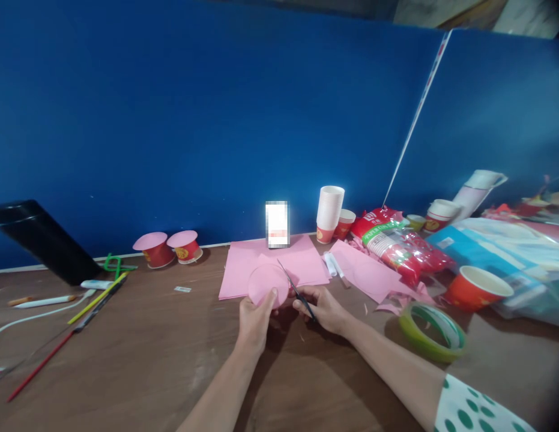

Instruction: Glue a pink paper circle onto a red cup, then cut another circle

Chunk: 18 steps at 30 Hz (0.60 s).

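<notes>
My left hand (256,321) is closed on a round pink paper disc (263,283), with the thumb lying on its face. Whether a cup sits behind the disc is hidden. In my right hand (324,307) is a pair of dark scissors (303,298), its blades slanting up and left along the disc's right edge. Beyond both hands lies a stack of pink paper (238,270) on the brown table (171,354). A bright, blurred-out phone-like screen (277,224) stands upright at the back of the stack.
Two red cups with pink tops (157,253) stand back left, near a black bottle (49,240) and several pens. To the right are stacked paper cups (329,210), a red plastic bag (387,240), pink scraps (369,273), a tape roll (407,339) and an orange cup (475,291). A blue partition (216,120) rises behind.
</notes>
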Tool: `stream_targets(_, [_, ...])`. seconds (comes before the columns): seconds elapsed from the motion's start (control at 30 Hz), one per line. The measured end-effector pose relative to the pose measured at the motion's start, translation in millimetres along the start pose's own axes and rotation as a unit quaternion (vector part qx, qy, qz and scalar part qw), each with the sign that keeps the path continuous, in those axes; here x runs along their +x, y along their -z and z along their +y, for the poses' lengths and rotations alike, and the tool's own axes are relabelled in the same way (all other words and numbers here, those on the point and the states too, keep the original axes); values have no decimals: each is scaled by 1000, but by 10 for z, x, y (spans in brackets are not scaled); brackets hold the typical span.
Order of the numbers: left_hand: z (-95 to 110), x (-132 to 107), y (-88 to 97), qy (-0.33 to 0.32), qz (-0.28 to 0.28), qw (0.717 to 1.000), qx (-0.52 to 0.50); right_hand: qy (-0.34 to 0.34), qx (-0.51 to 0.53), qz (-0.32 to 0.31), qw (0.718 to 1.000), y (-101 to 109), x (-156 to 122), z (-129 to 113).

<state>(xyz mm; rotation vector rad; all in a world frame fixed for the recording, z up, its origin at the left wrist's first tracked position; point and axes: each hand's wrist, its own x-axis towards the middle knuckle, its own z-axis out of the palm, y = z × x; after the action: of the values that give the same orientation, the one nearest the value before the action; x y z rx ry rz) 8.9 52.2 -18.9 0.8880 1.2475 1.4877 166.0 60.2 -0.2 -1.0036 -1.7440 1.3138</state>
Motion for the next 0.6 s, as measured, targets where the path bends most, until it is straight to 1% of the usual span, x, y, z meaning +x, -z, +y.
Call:
stream_targets(0.13, [-7,4,9,5,0,1000,0,3,2,3,1000,-6,6,15])
stream_targets(0.3, [-20,11,18,-4,-2,1000,-11,7,2,3,1000,-7,4,4])
stream_targets(0.5, [-24,9,9,17,5,1000,-9,-2,3,-3,1000,-7,3,-19])
stream_targets(0.6, [-13,7,2,16,2,1000,-16,5,12,1,1000,-8,3,-23])
